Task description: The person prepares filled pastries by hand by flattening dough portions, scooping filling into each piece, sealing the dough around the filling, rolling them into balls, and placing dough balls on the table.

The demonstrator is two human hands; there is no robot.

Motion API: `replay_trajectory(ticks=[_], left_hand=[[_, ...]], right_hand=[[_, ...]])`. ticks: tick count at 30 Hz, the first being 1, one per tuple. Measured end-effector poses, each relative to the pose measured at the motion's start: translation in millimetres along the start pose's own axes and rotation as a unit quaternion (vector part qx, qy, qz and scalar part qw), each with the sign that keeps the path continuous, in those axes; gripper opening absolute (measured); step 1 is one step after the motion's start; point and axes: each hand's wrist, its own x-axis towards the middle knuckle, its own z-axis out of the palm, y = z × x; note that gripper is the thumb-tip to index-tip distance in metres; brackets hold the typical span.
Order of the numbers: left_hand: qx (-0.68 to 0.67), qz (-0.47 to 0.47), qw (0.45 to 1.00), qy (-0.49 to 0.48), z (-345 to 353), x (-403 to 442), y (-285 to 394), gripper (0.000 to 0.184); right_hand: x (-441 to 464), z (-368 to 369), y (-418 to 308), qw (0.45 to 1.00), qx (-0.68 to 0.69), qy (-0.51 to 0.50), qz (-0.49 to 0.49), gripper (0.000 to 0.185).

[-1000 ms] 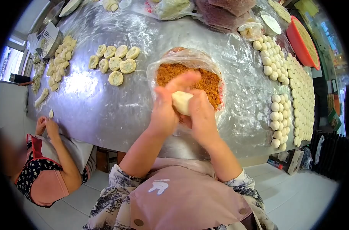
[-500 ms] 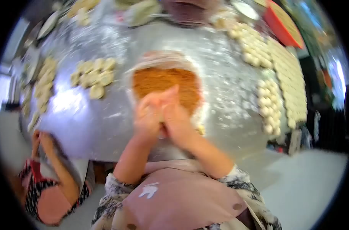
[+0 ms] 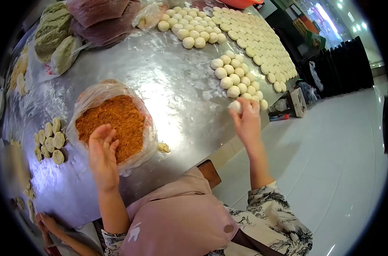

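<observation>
My right hand (image 3: 248, 121) grips a round white dough ball (image 3: 235, 106) between thumb and fingers. It is at the near end of a cluster of similar dough balls (image 3: 235, 80) on the metal table. Over the near left part of an orange-brown crumbly filling (image 3: 117, 117), my left hand (image 3: 103, 158) is raised with its fingers loosely curled apart and nothing in them. The filling lies in an opened clear plastic bag (image 3: 148, 145). A small scrap of dough (image 3: 163, 147) rests beside the bag.
Flattened dough rounds (image 3: 245, 36) in rows and more dough balls (image 3: 194, 27) cover the table's far right. Small dough pieces (image 3: 49, 141) lie left of the bag. Greenish dough (image 3: 53, 32) sits at the far left. Another person's hands (image 3: 46, 222) are at the lower left.
My hands were together over the filling and have come apart. The right one has moved right to the dough balls, holding one. The camera view has turned to the right.
</observation>
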Motion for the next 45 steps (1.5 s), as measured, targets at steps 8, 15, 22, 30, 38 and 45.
replay_trajectory(ticks=[8,15,22,30,38,45], left_hand=[[0.008,-0.055,0.998,0.001,4,-10,9,0.044],[-0.008,-0.068,0.998,0.006,-5,-12,12,0.042],[-0.037,-0.06,0.997,0.032,-10,-14,21,0.034],[-0.028,0.039,0.989,0.142,-96,-25,23,0.039],[0.52,-0.027,0.735,0.435,-243,-19,-1,0.048],[0.504,0.0,0.75,0.427,-204,11,22,0.043]], right_hand=[[22,22,43,0.993,-0.117,0.009,0.018,0.038],[24,31,52,0.991,-0.125,0.041,0.008,0.037],[21,43,63,0.987,-0.139,0.073,-0.032,0.039],[5,23,13,0.994,-0.093,0.051,-0.019,0.049],[-33,60,-131,0.931,0.168,-0.233,-0.226,0.038],[-30,67,-165,0.938,0.057,-0.323,-0.111,0.054]])
